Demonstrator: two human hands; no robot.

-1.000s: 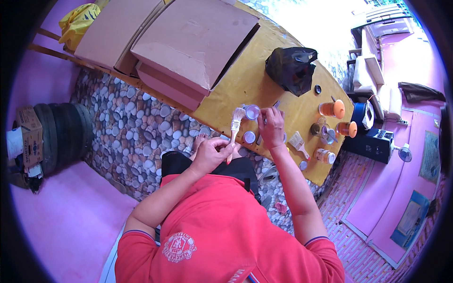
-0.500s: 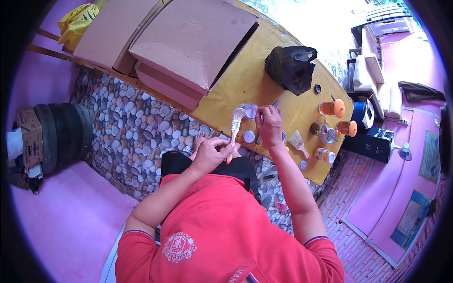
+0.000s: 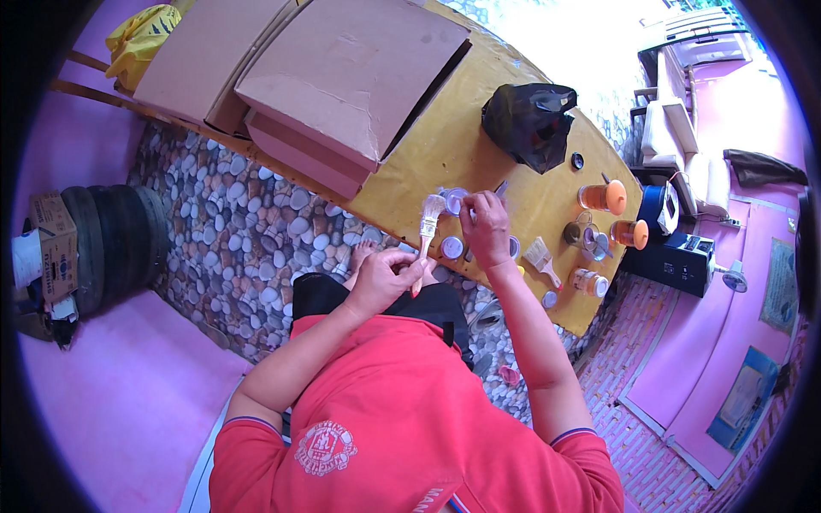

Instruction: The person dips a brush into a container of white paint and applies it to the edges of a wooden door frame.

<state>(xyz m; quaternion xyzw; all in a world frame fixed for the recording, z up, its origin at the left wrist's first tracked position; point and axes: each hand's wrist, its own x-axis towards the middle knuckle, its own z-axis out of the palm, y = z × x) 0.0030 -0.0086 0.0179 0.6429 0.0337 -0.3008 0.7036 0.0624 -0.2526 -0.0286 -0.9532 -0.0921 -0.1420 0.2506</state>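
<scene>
My left hand (image 3: 386,278) is closed in a pinch on the wooden handle of a flat paintbrush (image 3: 429,224). The brush stands nearly upright, its pale bristles pointing away from me over the table edge. My right hand (image 3: 486,224) is closed, fingers bent, just beside a small round open container (image 3: 454,200). A thin dark tip sticks out past its fingers; I cannot tell what it belongs to. Nearer to me sits another small round pot (image 3: 451,247). To the right lies a second wide paintbrush (image 3: 542,260) with pale bristles.
Large cardboard boxes (image 3: 351,68) cover the left of the yellow-covered table (image 3: 410,184). A black plastic bag (image 3: 530,124) stands behind my right hand. Orange-lidded jars (image 3: 614,197), glass jars (image 3: 590,281) and a dark box (image 3: 688,263) are at the right.
My right hand has shifted very slightly left, toward the small open container. My left hand keeps the paintbrush in nearly the same place.
</scene>
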